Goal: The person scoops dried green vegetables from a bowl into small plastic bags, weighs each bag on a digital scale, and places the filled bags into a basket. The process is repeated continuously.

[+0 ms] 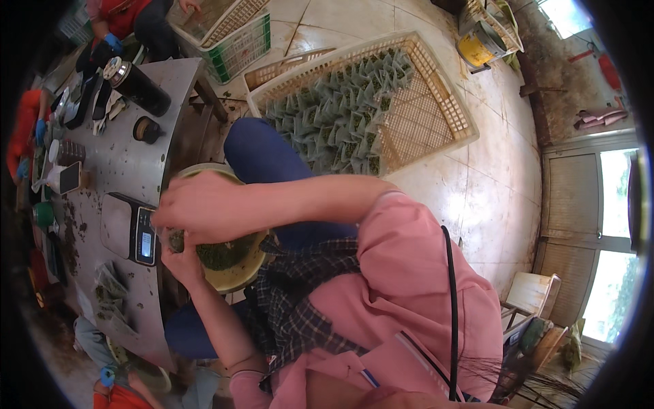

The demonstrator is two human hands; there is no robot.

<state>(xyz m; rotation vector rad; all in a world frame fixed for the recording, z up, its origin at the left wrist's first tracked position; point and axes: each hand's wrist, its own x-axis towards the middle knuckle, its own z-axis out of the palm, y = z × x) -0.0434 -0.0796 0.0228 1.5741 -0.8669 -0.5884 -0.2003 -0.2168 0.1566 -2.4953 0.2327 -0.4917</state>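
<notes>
My left hand [182, 261] is closed on a small clear bag [176, 240] with green leaf material in it. Just above, my right hand [195, 204] has its fingers curled at the same bag; its fingertips are partly hidden. Both hands hang over a yellowish basin [249, 276], where loose chopped green leaf [223, 255] lies in a heap. Close to the hands, a digital scale [145, 236] with a lit display stands at the table's edge. Several flat empty-looking bags [109, 297] lie on the table below the scale.
On the metal table [136, 163] stand a black thermos [139, 85], a small dark jar [146, 129] and a phone [70, 178]. A large crate [446, 92] of filled bags rests on the floor. Co-workers in red, some with blue gloves [113, 43], sit around the table.
</notes>
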